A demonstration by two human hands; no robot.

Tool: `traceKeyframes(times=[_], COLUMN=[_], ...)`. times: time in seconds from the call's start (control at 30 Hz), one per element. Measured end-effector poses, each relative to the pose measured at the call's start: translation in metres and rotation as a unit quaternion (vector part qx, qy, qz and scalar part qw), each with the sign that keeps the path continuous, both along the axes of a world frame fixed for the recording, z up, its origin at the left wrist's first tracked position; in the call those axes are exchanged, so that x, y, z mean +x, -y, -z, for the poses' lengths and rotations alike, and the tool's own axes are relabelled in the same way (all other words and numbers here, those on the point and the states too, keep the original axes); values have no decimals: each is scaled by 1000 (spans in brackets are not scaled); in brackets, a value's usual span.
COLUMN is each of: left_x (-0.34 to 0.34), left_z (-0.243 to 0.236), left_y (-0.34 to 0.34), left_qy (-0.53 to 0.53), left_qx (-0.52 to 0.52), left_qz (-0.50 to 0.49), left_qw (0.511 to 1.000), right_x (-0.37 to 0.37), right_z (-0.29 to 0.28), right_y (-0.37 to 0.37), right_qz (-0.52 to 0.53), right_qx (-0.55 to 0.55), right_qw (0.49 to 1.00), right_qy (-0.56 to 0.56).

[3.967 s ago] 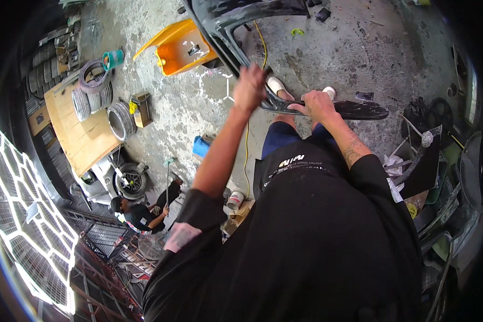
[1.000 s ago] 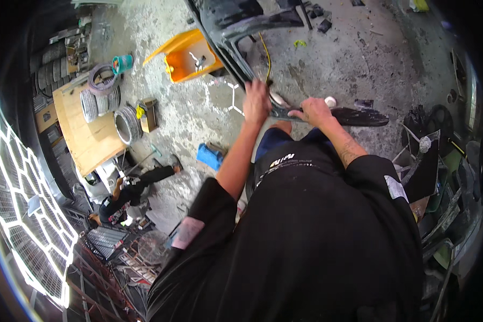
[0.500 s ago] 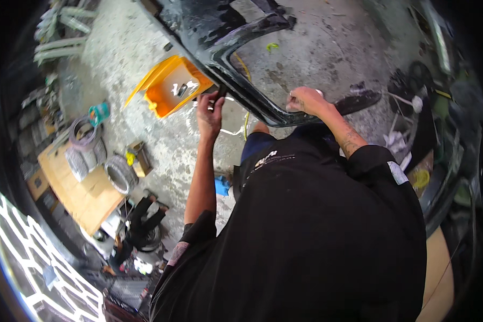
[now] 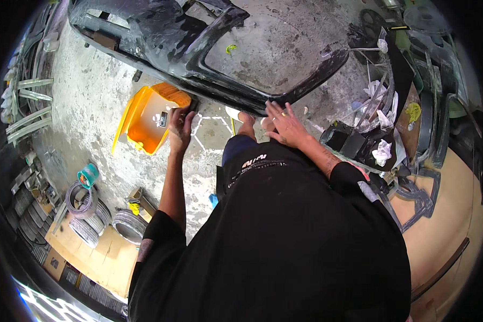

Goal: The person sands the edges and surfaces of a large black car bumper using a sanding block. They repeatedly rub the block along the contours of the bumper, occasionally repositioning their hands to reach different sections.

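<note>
A large black car bumper [image 4: 166, 43] with a wet, patchy surface stretches across the top of the view, from the upper left to a curved end at the right. My right hand [image 4: 286, 126] rests with fingers stretched out on its near lower edge. My left hand [image 4: 179, 131] is raised to the left, just below the bumper. Its fingers are curled round a small dark piece [image 4: 191, 104], mostly hidden, whose kind I cannot make out. Beside that hand, an orange tub [image 4: 154, 142] with cloudy liquid stands on the floor.
Tyres [image 4: 129, 225] and a teal bucket [image 4: 88, 175] are at the lower left, by a wooden board [image 4: 99, 263]. Black parts and crumpled white paper [image 4: 381, 153] crowd the right side. A small yellow-green scrap [image 4: 231, 49] lies on the concrete floor beyond the bumper.
The view has swung, so the bumper now lies more crosswise. My right hand has gone from pinched fingers to lying flat on the bumper's edge. My left hand is farther from the bumper.
</note>
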State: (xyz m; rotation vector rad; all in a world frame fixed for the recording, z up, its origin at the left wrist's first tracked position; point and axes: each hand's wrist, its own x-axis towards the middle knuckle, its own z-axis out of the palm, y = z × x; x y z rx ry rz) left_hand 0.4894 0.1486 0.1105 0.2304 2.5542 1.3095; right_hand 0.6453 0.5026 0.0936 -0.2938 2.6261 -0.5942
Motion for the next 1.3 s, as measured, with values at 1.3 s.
traceKeyframes(times=[1.3], left_x=[-149], left_z=[521], left_y=[386], left_qy=[458], left_qx=[240], left_qz=[-256], left_qw=[817], right_x=[-75], right_z=[294], right_y=[308], right_qz=[469], right_qx=[-343], right_qw=[806], right_qy=[114])
